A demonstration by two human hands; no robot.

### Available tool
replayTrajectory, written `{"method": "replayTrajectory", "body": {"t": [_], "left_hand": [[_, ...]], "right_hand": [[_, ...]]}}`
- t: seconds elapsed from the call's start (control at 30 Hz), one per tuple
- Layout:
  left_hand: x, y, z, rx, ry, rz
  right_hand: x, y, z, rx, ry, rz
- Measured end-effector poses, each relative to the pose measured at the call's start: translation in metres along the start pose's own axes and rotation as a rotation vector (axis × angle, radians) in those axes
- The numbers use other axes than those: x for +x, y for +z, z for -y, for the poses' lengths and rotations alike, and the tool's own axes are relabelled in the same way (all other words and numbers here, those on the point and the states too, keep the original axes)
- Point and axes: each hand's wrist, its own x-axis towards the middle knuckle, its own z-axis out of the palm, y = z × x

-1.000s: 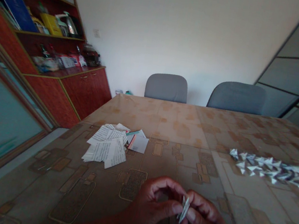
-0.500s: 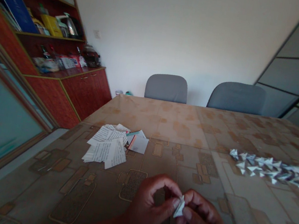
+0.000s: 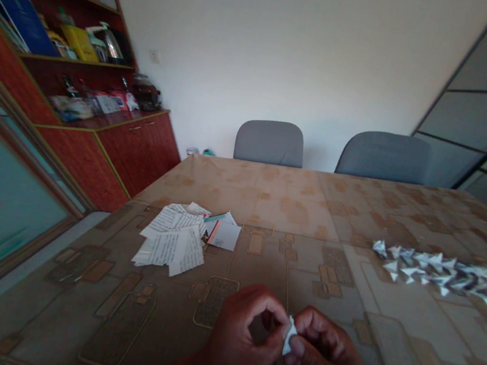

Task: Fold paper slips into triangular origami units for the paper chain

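Observation:
A small folded piece of white paper (image 3: 289, 336) is pinched between my two hands, low over the near part of the table. My left hand (image 3: 247, 334) grips its left side between thumb and forefinger, with the fingers curled. On the other side, my right hand (image 3: 322, 352) holds it with the thumb in front and bent fingers behind. Much of the paper is covered by fingertips. Left of the hands lies a loose pile of printed paper slips (image 3: 174, 239), with a few coloured ones at its right edge.
Rows of folded paper pieces (image 3: 442, 272) lie linked or close together at the right. A patterned cloth covers the table (image 3: 287, 196). Two grey chairs (image 3: 271, 142) stand at its far edge. A red-brown cabinet (image 3: 138, 147) with bottles and boxes is at the left.
Both hands have shifted very slightly left with the folded paper. The left fingertips are closer together, and the paper looks narrower. The camera view has turned a little.

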Motion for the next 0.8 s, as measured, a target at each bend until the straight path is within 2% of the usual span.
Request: {"method": "replayTrajectory", "body": {"t": [0.1, 0.3, 0.47, 0.6, 0.8], "left_hand": [[0.001, -0.002, -0.001, -0.081, -0.105, 0.046], [0.005, -0.011, 0.005, -0.364, -0.266, 0.249], [0.009, -0.010, 0.012, -0.538, -0.383, 0.285], [0.008, -0.008, 0.015, -0.611, -0.395, 0.300], [0.007, -0.008, 0.021, -0.601, -0.354, 0.307]], "right_hand": [[0.000, -0.001, 0.000, 0.017, 0.019, -0.002], [0.000, -0.003, 0.001, 0.047, 0.021, -0.013], [-0.001, -0.005, -0.001, 0.049, 0.023, 0.001], [-0.001, -0.006, -0.004, 0.048, 0.019, 0.027], [0.002, -0.006, -0.006, 0.078, 0.005, 0.048]]}}
